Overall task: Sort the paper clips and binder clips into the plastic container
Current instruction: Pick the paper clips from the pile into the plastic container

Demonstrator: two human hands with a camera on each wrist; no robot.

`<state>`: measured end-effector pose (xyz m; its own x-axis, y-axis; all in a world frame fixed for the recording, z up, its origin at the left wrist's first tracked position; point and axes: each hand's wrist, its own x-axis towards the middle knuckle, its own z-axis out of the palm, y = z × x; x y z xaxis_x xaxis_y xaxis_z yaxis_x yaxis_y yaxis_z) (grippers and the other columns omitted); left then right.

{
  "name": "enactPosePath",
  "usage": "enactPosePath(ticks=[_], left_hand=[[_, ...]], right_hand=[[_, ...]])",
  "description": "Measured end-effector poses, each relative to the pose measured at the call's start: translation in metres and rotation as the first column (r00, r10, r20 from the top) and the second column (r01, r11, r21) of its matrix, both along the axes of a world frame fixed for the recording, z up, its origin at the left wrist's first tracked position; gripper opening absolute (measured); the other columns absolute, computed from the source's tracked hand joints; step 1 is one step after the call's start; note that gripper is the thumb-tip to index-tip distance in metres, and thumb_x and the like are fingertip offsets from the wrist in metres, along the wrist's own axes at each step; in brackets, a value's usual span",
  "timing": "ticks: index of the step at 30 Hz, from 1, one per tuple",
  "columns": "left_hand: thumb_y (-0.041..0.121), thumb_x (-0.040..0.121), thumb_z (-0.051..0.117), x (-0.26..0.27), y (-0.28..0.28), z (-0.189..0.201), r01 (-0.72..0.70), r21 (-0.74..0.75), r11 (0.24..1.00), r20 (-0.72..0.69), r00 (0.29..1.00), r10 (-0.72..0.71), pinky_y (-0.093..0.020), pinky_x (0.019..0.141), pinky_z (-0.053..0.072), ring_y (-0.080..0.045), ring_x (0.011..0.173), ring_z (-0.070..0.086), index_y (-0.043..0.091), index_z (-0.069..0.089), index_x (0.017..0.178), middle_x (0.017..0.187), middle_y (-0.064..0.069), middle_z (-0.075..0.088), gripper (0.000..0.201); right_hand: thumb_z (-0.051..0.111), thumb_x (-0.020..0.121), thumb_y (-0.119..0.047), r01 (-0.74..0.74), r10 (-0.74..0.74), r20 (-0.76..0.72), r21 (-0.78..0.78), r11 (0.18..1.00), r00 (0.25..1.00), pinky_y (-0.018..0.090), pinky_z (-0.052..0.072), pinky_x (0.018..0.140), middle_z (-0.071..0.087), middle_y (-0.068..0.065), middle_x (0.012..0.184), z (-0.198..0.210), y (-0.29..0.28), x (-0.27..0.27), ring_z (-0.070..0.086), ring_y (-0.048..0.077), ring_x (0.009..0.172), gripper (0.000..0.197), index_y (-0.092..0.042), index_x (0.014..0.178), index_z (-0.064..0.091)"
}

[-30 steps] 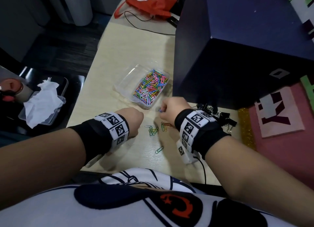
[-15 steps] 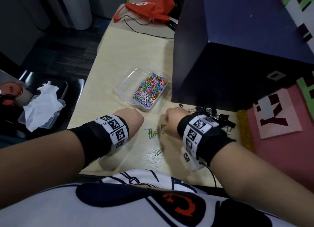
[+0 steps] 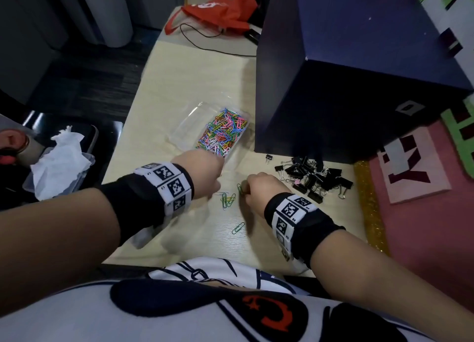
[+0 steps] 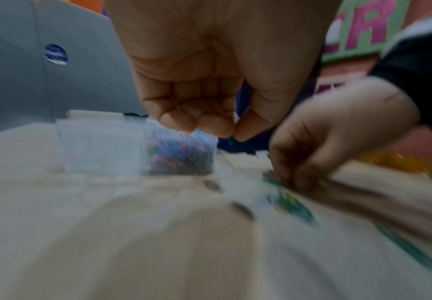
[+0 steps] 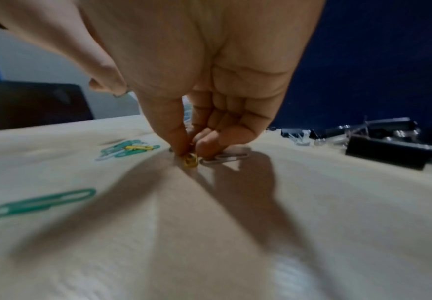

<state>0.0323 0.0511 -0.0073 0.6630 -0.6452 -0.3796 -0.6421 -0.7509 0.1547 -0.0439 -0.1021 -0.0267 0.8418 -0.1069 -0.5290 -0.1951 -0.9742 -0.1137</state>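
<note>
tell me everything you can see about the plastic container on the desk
The container is a clear, shallow plastic tray with rounded corners, lying flat and open on the pale desk, beside a dark blue box. Its right half is heaped with colourful paper clips; its left half looks empty. The left hand covers its near corner.

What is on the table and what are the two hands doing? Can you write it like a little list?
container: clear plastic, one side full of colourful paper clips
loose clips: a few green and yellow ones on the table
binder clips: black pile by the dark box
left hand: pinching something small and green
right hand: fingers pinching a clip on the table
</note>
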Motion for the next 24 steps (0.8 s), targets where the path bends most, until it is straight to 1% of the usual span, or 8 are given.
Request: enactPosePath(ticks=[4,7,9,11,15,18,20,24], left_hand=[[0.022,0.088,0.053,0.028,0.0,0.021,-0.141,-0.19,0.972,0.081,0.984,0.158,-0.034,0.078,0.048,-0.029,0.095,0.06,0.019,0.061,0.105,0.101,-0.006,0.066,0.02],[0.022,0.092,0.051,0.041,0.003,0.028,-0.147,-0.243,0.959,0.142,0.973,0.184,-0.038,0.084,0.049,-0.03,0.101,0.06,0.019,0.061,0.119,0.109,-0.008,0.066,0.029],[0.022,0.091,0.05,0.038,0.003,0.029,-0.119,-0.264,0.957,0.157,0.974,0.165,-0.038,0.084,0.05,-0.03,0.101,0.06,0.021,0.061,0.117,0.11,-0.007,0.064,0.029],[0.022,0.09,0.05,0.024,0.0,0.027,-0.062,-0.235,0.97,0.124,0.988,0.093,-0.036,0.084,0.049,-0.027,0.103,0.059,0.024,0.062,0.113,0.112,-0.003,0.062,0.026],[0.02,0.091,0.05,-0.01,-0.01,0.008,0.22,-0.021,0.975,-0.015,0.975,-0.22,-0.035,0.085,0.049,-0.023,0.106,0.057,0.026,0.059,0.119,0.117,0.001,0.057,0.03],[0.016,0.085,0.055,-0.016,-0.013,-0.006,0.316,0.049,0.947,-0.043,0.948,-0.314,-0.037,0.073,0.052,-0.027,0.096,0.059,0.026,0.058,0.118,0.11,0.001,0.053,0.034],[0.016,0.082,0.058,-0.018,-0.015,-0.011,0.383,0.097,0.918,-0.05,0.924,-0.38,-0.037,0.07,0.053,-0.028,0.095,0.059,0.025,0.056,0.12,0.111,0.0,0.051,0.039],[0.02,0.084,0.058,-0.02,-0.014,-0.012,0.443,0.163,0.882,0.027,0.891,-0.453,-0.038,0.071,0.053,-0.029,0.092,0.06,0.024,0.059,0.111,0.107,-0.002,0.054,0.028]], right_hand=[[0.053,0.091,-0.02,0.01,-0.01,-0.031,0.009,1.0,0.999,0.032,0.048,0.089,0.06,0.012,0.119,0.006,-0.002,0.003,0.056,0.029,0.109,0.03,-0.012,0.12,0.057],[0.05,0.091,-0.019,0.053,-0.053,0.008,0.012,0.999,0.999,0.029,0.044,0.076,0.061,0.012,0.113,0.016,-0.005,0.005,0.057,0.031,0.104,0.024,-0.011,0.113,0.057],[0.049,0.091,-0.017,0.104,-0.104,-0.009,-0.023,0.994,0.995,0.03,0.046,0.078,0.061,0.013,0.112,0.022,-0.009,0.008,0.058,0.032,0.105,0.024,-0.01,0.113,0.058],[0.049,0.093,-0.016,0.111,-0.12,-0.086,-0.105,0.988,0.989,0.034,0.05,0.086,0.062,0.014,0.115,0.025,-0.014,0.01,0.058,0.032,0.108,0.027,-0.006,0.115,0.058],[0.047,0.096,-0.014,0.07,-0.111,-0.218,-0.19,0.979,0.969,0.035,0.047,0.093,0.058,0.014,0.125,0.025,-0.017,0.003,0.057,0.03,0.116,0.031,-0.001,0.122,0.056],[0.049,0.096,-0.018,0.105,-0.125,-0.147,-0.14,0.985,0.981,0.029,0.047,0.086,0.06,0.013,0.122,0.023,-0.013,-0.003,0.058,0.029,0.114,0.031,-0.001,0.12,0.057],[0.055,0.091,-0.019,0.165,-0.172,-0.079,-0.081,0.983,0.982,0.025,0.044,0.078,0.062,0.013,0.118,0.02,-0.007,-0.005,0.058,0.028,0.112,0.03,-0.003,0.116,0.057],[0.058,0.087,-0.017,0.161,-0.162,0.011,0.033,0.986,0.987,0.029,0.045,0.089,0.052,0.012,0.12,0.011,0.006,-0.002,0.054,0.028,0.111,0.031,-0.008,0.117,0.054]])
